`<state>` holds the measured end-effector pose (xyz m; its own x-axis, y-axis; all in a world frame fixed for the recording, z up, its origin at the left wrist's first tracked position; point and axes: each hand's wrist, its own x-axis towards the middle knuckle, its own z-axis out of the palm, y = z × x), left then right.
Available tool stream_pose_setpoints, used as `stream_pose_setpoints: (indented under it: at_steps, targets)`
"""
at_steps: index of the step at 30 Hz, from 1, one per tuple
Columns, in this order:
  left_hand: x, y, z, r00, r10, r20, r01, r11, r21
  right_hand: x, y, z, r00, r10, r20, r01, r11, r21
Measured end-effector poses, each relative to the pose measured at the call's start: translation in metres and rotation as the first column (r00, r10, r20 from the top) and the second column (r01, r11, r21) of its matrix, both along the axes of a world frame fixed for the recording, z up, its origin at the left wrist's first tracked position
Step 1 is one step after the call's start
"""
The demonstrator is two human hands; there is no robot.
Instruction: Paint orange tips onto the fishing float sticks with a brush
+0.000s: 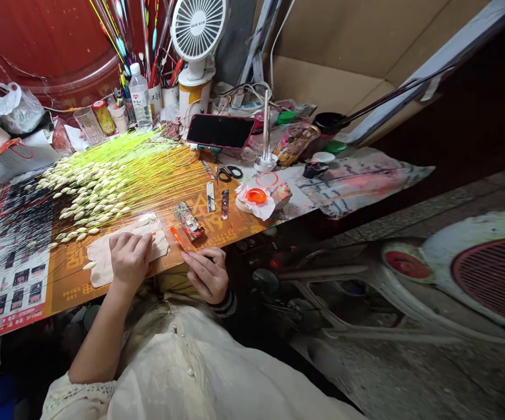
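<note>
My left hand (130, 256) rests closed on a pale cloth (103, 256) near the table's front edge, fingers curled down. A fishing float's cream body (89, 265) shows just left of this hand, its thin stem running toward the fingers; the grip itself is hidden. A speck of orange shows by the knuckles. My right hand (208, 273) pinches a thin paintbrush (177, 237) with an orange tip, just beyond the cloth's right edge. Close by lies a paint-smeared block (190, 221). Farther right, an orange paint dish (256, 196) sits on white tissue.
Many cream floats (90, 195) with yellow stems (160, 169) cover the table's left and back. Black scissors (229, 173), a phone (220, 130), a water bottle (140, 96) and a white fan (198, 29) stand or lie behind. A paint-stained sheet (357, 181) hangs over the right end.
</note>
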<state>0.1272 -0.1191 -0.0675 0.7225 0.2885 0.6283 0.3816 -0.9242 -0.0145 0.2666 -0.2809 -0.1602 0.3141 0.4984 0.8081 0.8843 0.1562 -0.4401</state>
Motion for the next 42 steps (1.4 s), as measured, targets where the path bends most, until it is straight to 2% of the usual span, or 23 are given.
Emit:
stream_pose_setpoints:
  at_steps: [13, 19, 24, 33, 42]
  targets:
    - [0.0, 0.001, -0.001, 1.0, 0.006, -0.002, -0.006, 1.0, -0.005, 0.0, 0.001, 0.006, 1.0, -0.024, -0.005, 0.025, 0.996, 0.083]
    - [0.0, -0.001, -0.001, 1.0, 0.01, -0.004, -0.01, 1.0, -0.005, -0.007, 0.002, 0.007, 0.999, 0.032, 0.017, -0.034, 0.993, 0.117]
    - [-0.002, -0.002, -0.003, 1.0, 0.027, -0.011, -0.027, 0.999, -0.026, -0.017, 0.004, 0.005, 0.997, 0.075, 0.032, -0.077, 0.995, 0.069]
    - [-0.004, -0.001, -0.005, 1.0, 0.02, -0.014, -0.021, 0.999, -0.045, -0.02, 0.005, -0.004, 0.999, 0.046, 0.024, -0.045, 0.999, -0.024]
    - [-0.003, -0.002, -0.005, 1.0, 0.02, -0.02, -0.021, 0.999, -0.043, -0.022, 0.006, -0.002, 1.0, 0.014, 0.016, -0.014, 1.0, -0.016]
